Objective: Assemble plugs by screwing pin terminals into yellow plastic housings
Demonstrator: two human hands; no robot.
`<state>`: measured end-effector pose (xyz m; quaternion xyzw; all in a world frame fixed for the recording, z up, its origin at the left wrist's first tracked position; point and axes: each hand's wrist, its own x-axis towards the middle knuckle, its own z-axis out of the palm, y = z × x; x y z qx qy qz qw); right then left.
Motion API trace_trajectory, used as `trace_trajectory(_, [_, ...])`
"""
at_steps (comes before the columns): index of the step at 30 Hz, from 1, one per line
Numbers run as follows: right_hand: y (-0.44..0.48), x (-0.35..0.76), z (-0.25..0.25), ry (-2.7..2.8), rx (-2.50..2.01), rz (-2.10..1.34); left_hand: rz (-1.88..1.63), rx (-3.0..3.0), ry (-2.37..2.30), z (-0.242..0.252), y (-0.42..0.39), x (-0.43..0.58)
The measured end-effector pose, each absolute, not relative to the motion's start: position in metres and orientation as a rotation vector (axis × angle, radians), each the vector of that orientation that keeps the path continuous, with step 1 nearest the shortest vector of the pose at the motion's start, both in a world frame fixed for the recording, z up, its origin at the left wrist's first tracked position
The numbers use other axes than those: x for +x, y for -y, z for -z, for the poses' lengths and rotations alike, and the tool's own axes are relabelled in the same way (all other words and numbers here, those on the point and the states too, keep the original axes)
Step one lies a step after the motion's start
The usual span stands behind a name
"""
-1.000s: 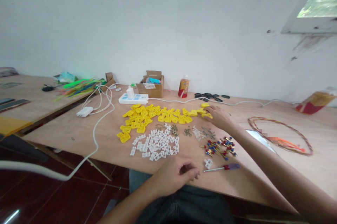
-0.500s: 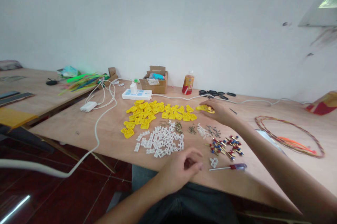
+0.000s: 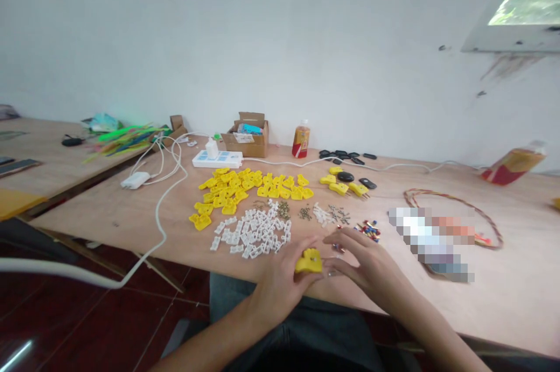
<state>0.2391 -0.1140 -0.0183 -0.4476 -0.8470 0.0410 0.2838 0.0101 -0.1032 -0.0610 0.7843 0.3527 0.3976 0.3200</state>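
My left hand (image 3: 284, 276) is closed on a yellow plug housing (image 3: 310, 261) above the table's front edge. My right hand (image 3: 365, 258) is just to its right, fingers curved and apart, its thumb tip close by the housing; whether they touch I cannot tell. Beyond the left hand lies a pile of white plastic inserts (image 3: 256, 233). Red-and-blue brass pins (image 3: 370, 230) lie partly hidden behind the right hand. Small screws (image 3: 305, 213), white slips (image 3: 322, 214) and metal pieces (image 3: 339, 214) sit in little heaps. Yellow plug shells (image 3: 231, 188) are spread farther back.
Yellow plugs (image 3: 339, 188), one with prongs, lie at back right beside a black oval object (image 3: 345, 176). A power strip (image 3: 217, 158), a cardboard box (image 3: 254, 141) and a bottle (image 3: 301, 140) stand along the wall. A coiled wire (image 3: 490, 223) lies right. A white cable (image 3: 160, 209) crosses the left.
My right hand has come back from the far right plugs toward me. The yellow housing it held there is now in my left hand. The view has turned slightly right.
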Motion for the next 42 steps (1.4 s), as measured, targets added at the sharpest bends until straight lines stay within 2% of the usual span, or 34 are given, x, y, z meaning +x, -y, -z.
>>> trace_trajectory(4, [0.122,0.255,0.024,2.296,-1.335,0.112,-1.072,2.18,-0.749,0.059,0.109,0.005])
trace_trajectory(13, [0.103,0.24,0.031,2.428,-1.416,-0.091,-1.055,2.301,-0.34,0.056,0.105,-0.001])
trace_trajectory(21, [0.047,0.187,0.028,2.515,-1.363,-0.22,-0.866,2.307,-0.373,0.056,0.101,-0.003])
trace_trajectory(28, [0.027,0.168,0.021,2.504,-1.328,-0.205,-0.918,2.303,-0.554,0.058,0.105,0.004])
trace_trajectory(35, [0.082,0.249,-0.006,2.436,-1.245,-0.01,-0.906,2.22,-0.786,0.058,0.104,0.007])
trace_trajectory(42, [0.149,0.323,0.047,2.415,-1.371,0.217,-0.767,2.287,-0.8,0.057,0.103,0.006])
